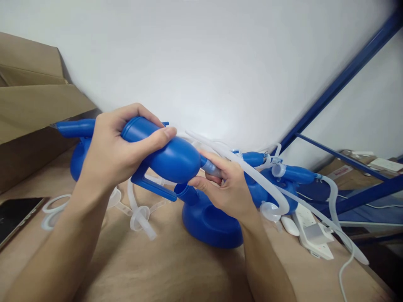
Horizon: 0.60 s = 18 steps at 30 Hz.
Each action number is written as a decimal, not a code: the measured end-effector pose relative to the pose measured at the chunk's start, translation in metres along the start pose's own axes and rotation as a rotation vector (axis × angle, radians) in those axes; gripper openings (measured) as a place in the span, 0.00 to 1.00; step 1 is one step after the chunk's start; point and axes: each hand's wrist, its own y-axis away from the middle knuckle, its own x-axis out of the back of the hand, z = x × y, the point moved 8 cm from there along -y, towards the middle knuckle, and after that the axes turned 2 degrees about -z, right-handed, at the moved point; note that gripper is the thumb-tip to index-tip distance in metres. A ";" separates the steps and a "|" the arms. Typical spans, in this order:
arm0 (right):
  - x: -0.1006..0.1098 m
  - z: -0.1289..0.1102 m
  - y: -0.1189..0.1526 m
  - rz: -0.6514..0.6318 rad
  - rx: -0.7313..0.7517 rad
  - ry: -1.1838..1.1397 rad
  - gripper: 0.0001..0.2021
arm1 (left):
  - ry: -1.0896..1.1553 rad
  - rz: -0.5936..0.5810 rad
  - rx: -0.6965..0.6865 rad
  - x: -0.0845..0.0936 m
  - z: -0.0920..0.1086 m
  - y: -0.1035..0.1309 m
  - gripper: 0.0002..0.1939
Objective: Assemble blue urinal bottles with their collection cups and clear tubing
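My left hand [126,147] is wrapped around a blue bulb-shaped plastic piece [176,159] with a flat handle, tilted above the table. At its narrow right end, my right hand [225,180] grips a translucent hose [212,167]; the fingers partly hide where the two meet. A white ribbed tube [252,172] runs behind that hand to the right. Below them a round blue plastic bottle [208,224] stands on the table, its open neck pointing up to the left. Translucent stopper-like fittings [140,218] with straps lie left of the bottle.
A cardboard box [34,96] stands at the left beside another blue bottle [78,159]. A phone [19,214] and white rings [55,209] lie nearby. On the right are more blue bottles [299,174], a power strip [311,233] and a blue metal frame [340,75].
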 end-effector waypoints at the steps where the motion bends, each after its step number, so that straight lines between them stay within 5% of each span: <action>1: -0.001 -0.002 0.000 0.025 0.017 -0.007 0.27 | 0.004 0.017 -0.006 0.002 0.001 0.000 0.17; 5: -0.008 -0.009 -0.001 0.056 0.093 -0.003 0.16 | -0.041 0.106 -0.074 0.014 0.008 0.004 0.15; 14: -0.010 -0.027 -0.004 0.119 0.134 0.037 0.28 | -0.038 0.216 -0.153 0.026 0.017 0.005 0.17; 18: -0.010 -0.029 -0.006 0.158 0.187 0.020 0.31 | -0.128 0.000 0.028 0.053 -0.027 -0.014 0.18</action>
